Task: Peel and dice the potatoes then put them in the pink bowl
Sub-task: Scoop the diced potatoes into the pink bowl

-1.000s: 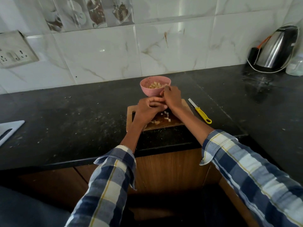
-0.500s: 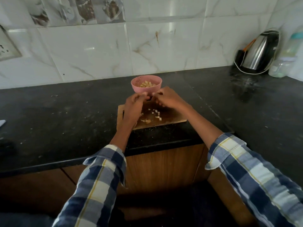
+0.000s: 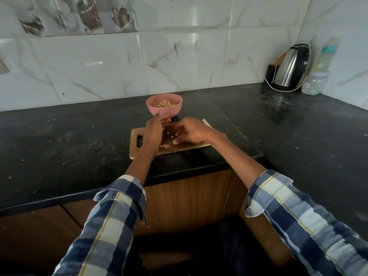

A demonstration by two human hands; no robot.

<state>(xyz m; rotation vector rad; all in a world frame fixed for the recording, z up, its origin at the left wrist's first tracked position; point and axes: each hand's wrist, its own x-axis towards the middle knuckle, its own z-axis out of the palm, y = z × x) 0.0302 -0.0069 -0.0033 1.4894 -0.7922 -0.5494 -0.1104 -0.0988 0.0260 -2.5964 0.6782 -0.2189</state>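
Head camera looks down on my two hands over the wooden cutting board (image 3: 134, 150) on the black tabletop (image 3: 59, 148). My left hand (image 3: 152, 131) stands edge-up with straight fingers, its tips near the pink bowl (image 3: 164, 111). My right hand (image 3: 192, 131) lies palm down, fingers relaxed, beside a few potato dice (image 3: 171, 134). More dice sit inside the bowl, just behind the board.

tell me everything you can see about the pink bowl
The pink bowl is small, round and matte, like speckled plastic. It stands upright on the black counter near the tiled wall, just behind the wooden board. Pale potato dice lie in its bottom, well below the rim. The left hand's fingertips reach its near side; contact is unclear.
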